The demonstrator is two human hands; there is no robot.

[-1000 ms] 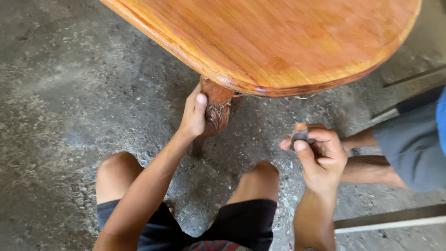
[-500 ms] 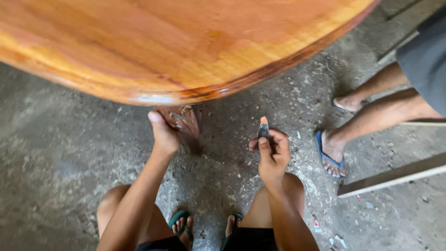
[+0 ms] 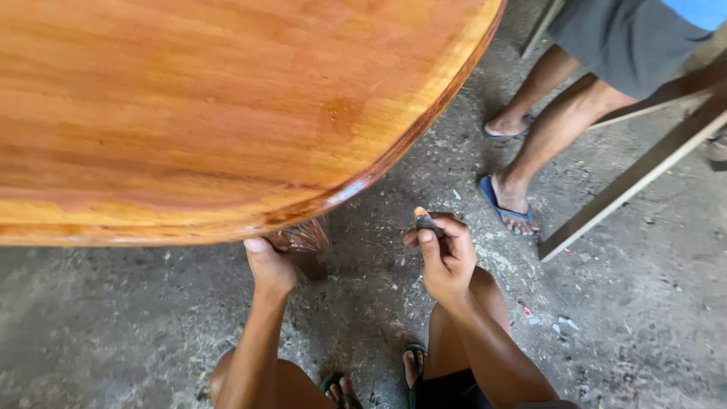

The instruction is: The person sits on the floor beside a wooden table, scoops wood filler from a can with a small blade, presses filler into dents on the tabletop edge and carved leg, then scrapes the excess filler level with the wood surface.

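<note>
Nearest the camera: the person's bare knees and green flip-flops (image 3: 413, 356) on the gritty concrete floor (image 3: 113, 333), crouched at the table edge. Left hand (image 3: 269, 266) is up under the rim, fingers wrapped around the top of the carved table leg (image 3: 303, 236); grip reads as closed on it, though the tabletop hides most of the fingers. Right hand (image 3: 445, 254) is curled shut, pinching a small dark folded scrap, likely sandpaper (image 3: 425, 221), between thumb and forefinger, held in the air just right of the leg and not touching it. Change vs a second ago: the view has slid in over the table, so the varnished wooden tabletop (image 3: 212, 113) now fills the upper left and covers nearly all of the leg; the left hand stays on the leg throughout, and the right hand has come in closer to it with the scrap raised. Judgement: the leg joint under the rim is the work area, and contact with the abrasive hasn't started. Leg looks reddish-brown, glossy, with carved ribbing; only its top shows. Farther out: another person's legs and blue flip-flops (image 3: 503, 201), then a wooden plank (image 3: 636, 178) lying aslant.
</note>
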